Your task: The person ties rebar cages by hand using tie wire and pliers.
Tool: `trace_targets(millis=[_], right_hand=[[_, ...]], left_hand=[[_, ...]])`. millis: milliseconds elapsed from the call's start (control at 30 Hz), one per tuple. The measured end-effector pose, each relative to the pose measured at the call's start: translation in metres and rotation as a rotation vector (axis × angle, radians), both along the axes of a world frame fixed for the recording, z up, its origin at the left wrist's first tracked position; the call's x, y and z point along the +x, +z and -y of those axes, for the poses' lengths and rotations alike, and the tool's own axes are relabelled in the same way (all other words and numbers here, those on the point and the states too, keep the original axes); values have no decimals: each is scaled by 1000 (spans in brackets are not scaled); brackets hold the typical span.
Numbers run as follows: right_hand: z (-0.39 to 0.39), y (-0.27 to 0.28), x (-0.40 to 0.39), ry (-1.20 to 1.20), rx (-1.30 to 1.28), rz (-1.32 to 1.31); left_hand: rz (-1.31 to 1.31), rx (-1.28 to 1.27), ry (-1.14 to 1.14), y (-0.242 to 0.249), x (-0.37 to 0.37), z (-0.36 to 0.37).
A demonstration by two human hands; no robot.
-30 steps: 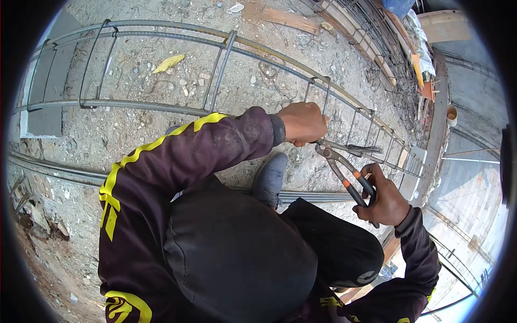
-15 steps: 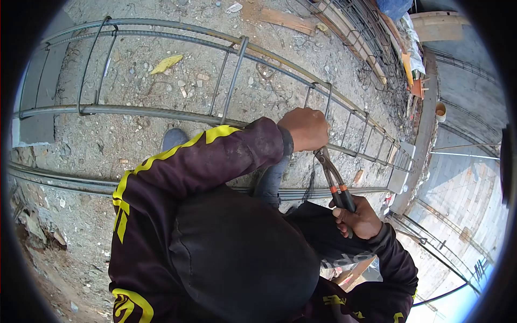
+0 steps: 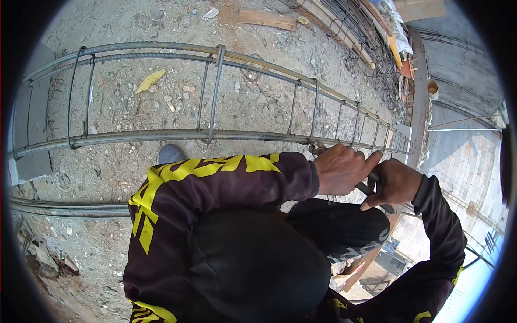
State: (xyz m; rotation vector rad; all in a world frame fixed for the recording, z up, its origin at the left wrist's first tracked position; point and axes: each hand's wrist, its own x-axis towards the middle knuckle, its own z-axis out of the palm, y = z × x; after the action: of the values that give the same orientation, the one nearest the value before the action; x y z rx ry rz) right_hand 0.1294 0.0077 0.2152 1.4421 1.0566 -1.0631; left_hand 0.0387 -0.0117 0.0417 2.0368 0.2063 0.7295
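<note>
A pair of pincers [image 3: 317, 149] lies at the near bar of a long rebar cage [image 3: 237, 135], its metal jaws against the bar. My left hand [image 3: 344, 168] is closed over the middle of the tool, one finger stretched out to the right. Beneath its palm the grip is hidden. To the right, my right hand [image 3: 397, 182] is wrapped around the dark handle ends. The two hands nearly touch. Rectangular stirrups [image 3: 215, 94] join the cage's long bars. Any tie wire at the jaws is too small to make out.
More straight bars [image 3: 70, 208] run along the ground on the near side. A wooden plank [image 3: 266, 20] and a yellow leaf [image 3: 150, 81] lie on the gravelly soil. Stacked rebar cages [image 3: 350, 40] fill the upper right. Grey blocks [image 3: 32, 116] sit under the cage's left end.
My left hand has moved right and down, from the bar onto the pincers. My right hand has risen and shifted right with the handles. The tool is now tilted more sideways. The view has shifted.
</note>
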Motion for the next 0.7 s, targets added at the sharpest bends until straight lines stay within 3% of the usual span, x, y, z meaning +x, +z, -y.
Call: trace_targets(millis=[67,133,300,333,500,633,700], right_hand=[[26,15,-23,609,508,167],[27,4,-26,1266,787,373],[-20,-18,24,1234,790,64],[-27,-21,28,1222,755,52],[-47,-21,33,1214,696,-24],[-55,-25,27,1239,713,-25],[-43,-22,25,1169,727,27]], left_hand=[[85,-210,23,1,4,-16],[117,-339,99,2,7,-32],[-74,-536,-153,-11,17,-71],[37,-662,-191,-18,13,-76],[209,-831,56,-28,-11,-90],[332,-741,26,-28,-26,-75],[410,-842,69,-33,-28,-61]])
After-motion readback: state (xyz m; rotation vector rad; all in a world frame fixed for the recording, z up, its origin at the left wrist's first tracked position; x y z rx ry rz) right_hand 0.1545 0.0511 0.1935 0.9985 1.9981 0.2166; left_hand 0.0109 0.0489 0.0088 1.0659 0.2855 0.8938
